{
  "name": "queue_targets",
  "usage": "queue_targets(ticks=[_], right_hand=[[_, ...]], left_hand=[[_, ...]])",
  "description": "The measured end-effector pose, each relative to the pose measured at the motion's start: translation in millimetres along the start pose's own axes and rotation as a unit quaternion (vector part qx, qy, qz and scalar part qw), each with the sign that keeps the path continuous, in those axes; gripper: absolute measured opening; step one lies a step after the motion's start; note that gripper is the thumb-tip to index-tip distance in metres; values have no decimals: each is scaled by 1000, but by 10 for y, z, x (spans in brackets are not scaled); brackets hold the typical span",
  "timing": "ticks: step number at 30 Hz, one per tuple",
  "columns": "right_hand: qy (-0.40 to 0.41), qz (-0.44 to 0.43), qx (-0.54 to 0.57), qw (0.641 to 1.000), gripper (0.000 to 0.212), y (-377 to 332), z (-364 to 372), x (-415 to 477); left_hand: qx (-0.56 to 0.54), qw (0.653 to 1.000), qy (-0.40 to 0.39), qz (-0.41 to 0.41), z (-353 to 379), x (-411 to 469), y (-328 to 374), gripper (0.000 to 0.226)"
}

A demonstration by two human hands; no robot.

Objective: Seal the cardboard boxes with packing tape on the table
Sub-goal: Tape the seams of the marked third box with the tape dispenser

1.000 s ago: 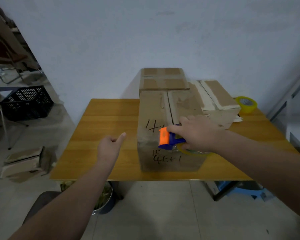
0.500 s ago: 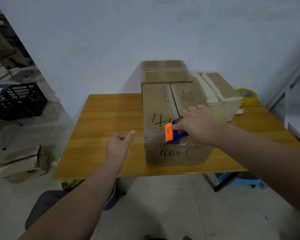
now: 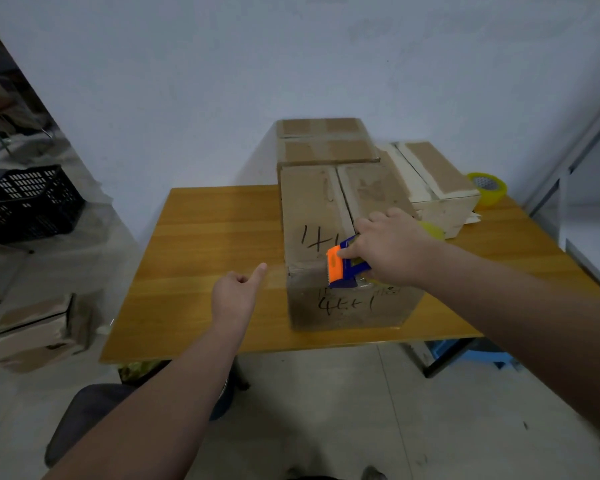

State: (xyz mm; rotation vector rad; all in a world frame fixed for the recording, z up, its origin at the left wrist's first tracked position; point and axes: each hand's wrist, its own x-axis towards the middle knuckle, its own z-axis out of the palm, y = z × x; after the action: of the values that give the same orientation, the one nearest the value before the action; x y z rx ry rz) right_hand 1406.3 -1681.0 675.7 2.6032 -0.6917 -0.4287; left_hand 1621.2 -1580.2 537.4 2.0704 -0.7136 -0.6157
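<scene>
A brown cardboard box (image 3: pixel 312 216) with black handwriting stands at the near edge of the wooden table (image 3: pixel 205 237); its top flaps meet along a middle seam. My right hand (image 3: pixel 392 247) grips a blue and orange tape dispenser (image 3: pixel 343 268) pressed at the box's front top edge, over the seam's near end. My left hand (image 3: pixel 236 296) hovers over the table left of the box, forefinger pointing forward, other fingers curled, holding nothing.
A taped box (image 3: pixel 326 140) stands behind the near one, and a paler box (image 3: pixel 437 188) sits to the right. A yellow tape roll (image 3: pixel 487 188) lies at the table's far right. On the floor left are a black crate (image 3: pixel 28 202) and cardboard boxes (image 3: pixel 32 334).
The dispenser and my right hand have moved from the box's front face up to its front top edge. My left hand has drifted right, closer to the box.
</scene>
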Motion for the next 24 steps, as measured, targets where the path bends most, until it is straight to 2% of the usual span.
queue_targets(ticks=[4,8,12,18,24], right_hand=[[-5,6,25,1000,54,24,11,9],[2,1,34,999,51,48,37,12],[-1,-1,51,999,51,59,46,29],[-9,-4,57,998,48,74,37,44],[-22,-9,69,997,47,106,3,73]], left_hand=[[-16,1000,-10,-16,69,10,21,54],[-37,995,-47,-81,155,-12,19,51],[-87,979,-99,-153,267,-50,38,44],[-120,943,-170,-259,325,-96,111,46],[-138,926,-192,-295,360,-167,150,51]])
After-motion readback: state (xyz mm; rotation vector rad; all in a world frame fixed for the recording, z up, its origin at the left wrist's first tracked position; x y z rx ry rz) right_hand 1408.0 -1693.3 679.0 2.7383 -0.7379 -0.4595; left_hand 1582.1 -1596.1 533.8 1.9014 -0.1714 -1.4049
